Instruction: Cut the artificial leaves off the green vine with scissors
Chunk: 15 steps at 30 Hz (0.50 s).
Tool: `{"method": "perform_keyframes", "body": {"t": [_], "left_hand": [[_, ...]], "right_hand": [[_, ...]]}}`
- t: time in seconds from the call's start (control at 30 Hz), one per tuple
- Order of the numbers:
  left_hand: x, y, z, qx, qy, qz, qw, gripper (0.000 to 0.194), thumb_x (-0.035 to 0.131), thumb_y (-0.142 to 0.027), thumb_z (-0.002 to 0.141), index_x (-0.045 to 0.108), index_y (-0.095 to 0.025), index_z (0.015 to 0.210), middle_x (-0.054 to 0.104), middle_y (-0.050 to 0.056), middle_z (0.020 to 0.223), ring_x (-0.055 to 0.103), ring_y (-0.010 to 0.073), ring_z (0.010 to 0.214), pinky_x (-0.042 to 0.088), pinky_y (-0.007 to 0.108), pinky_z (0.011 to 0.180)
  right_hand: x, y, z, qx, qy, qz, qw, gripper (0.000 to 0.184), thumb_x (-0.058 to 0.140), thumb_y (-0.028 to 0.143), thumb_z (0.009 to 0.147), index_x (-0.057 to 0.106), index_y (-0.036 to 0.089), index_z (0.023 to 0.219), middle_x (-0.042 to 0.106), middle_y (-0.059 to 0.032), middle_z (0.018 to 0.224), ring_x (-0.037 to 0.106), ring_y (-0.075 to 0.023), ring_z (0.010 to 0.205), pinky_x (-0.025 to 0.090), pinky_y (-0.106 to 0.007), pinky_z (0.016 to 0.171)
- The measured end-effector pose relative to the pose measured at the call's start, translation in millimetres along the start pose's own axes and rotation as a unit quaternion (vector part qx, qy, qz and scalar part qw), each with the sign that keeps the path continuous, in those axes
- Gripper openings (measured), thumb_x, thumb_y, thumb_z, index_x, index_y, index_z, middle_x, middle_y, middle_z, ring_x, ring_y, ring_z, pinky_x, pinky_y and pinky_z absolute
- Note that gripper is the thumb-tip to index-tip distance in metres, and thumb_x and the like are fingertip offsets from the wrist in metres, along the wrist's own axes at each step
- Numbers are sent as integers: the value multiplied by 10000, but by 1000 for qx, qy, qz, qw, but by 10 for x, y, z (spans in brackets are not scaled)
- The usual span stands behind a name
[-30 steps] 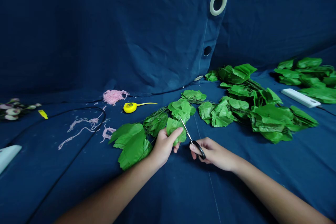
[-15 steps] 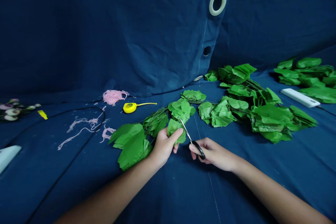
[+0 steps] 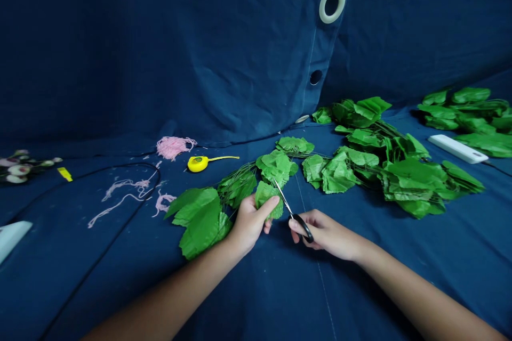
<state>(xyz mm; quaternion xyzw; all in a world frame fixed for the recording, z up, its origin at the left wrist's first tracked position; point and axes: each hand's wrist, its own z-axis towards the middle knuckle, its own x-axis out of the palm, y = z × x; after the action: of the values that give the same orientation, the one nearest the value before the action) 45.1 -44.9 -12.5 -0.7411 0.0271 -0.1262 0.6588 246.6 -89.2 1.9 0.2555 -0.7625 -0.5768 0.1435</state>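
Blue cloth (image 3: 360, 303) backs the layout, positions unchanged. Left hand (image 3: 246, 226): grip pinching green leaves (image 3: 269, 192), 12 o'clock. Right hand (image 3: 332, 235): grip closed around scissors (image 3: 305, 225), 1 o'clock.

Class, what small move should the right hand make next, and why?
Perhaps ease the scissors open slightly: the right hand holds them with blades looking nearly closed, their tips close to the leaf that the left hand pinches.

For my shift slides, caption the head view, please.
Left hand pinches a green leaf; right hand holds black-handled scissors.
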Motion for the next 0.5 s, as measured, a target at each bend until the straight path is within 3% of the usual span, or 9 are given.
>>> {"method": "perform_keyframes", "body": {"t": [0.5], "left_hand": [[-35, 47, 17, -8, 5, -16, 1000, 393, 808, -454, 805, 543, -166, 767, 494, -64, 531, 419, 62, 367, 343, 172, 315]], "right_hand": [[-15, 7, -17, 1, 5, -7, 1000, 599, 590, 681, 934, 631, 90, 842, 369, 37, 597, 328, -36, 535, 263, -133, 500]]}}
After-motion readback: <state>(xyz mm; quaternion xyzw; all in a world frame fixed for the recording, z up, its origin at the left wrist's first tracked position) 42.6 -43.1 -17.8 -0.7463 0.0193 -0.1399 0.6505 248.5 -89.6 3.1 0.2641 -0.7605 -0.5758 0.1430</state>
